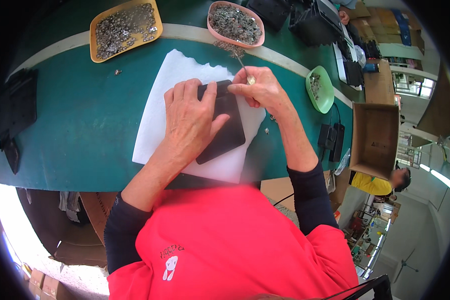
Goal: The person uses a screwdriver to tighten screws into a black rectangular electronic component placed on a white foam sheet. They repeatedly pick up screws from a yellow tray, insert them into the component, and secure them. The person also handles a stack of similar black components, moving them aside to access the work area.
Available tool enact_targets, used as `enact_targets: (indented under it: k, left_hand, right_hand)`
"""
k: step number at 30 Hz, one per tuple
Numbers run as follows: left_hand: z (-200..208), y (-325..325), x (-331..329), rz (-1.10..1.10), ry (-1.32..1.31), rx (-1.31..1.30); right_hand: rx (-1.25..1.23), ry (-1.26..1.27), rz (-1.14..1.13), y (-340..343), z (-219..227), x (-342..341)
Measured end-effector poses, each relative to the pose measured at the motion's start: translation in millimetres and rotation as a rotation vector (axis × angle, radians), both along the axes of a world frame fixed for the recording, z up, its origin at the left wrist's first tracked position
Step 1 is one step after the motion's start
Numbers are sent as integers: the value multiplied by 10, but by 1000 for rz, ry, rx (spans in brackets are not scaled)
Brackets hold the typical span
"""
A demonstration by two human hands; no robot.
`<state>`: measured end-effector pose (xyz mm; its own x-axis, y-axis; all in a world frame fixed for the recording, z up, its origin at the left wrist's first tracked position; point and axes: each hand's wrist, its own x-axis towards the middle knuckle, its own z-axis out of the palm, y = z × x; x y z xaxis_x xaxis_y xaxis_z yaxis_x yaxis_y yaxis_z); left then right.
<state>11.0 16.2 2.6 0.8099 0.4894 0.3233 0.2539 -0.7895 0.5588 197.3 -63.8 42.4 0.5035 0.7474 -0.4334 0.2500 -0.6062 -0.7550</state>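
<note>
A flat black panel [230, 131] with rounded corners lies on a white foam sheet [152, 122] with a torn far edge. My left hand [189, 112] rests on the panel's left side, fingers stretched out and thumb apart. At the panel's far right corner, my right hand [265, 91] is closed on a thin tool [251, 80] that looks like a screwdriver. Its handle end is pale yellow, and a slim dark shaft slants away toward the pink tray. The panel's far left edge is hidden under my left fingers.
Small metal parts fill a yellow tray [93, 46] and a pink tray [261, 34]; some have spilled beside the pink one. A green dish [328, 94] holds a few more. Black adapters [327, 137], a cardboard box [375, 132] and black housings [315, 22] stand at right.
</note>
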Motion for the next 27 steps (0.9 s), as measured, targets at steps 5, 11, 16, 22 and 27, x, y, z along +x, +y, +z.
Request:
enact_targets:
  k: [5, 11, 16, 22, 27]
  left_hand:
    - [-48, 30, -4, 27, -35, 17]
    - [81, 40, -107, 148, -5, 25]
    - [39, 46, -226, 192, 38, 63]
    - [-45, -2, -176, 116, -23, 110]
    - [-28, 20, -163, 86, 29, 117]
  right_hand:
    - [65, -89, 81, -28, -37, -70]
    - [134, -291, 182, -77, 134, -208]
    - [237, -638, 360, -302, 47, -514]
    - [54, -721, 391, -408, 56, -673]
    - [20, -766, 439, -404, -24, -666]
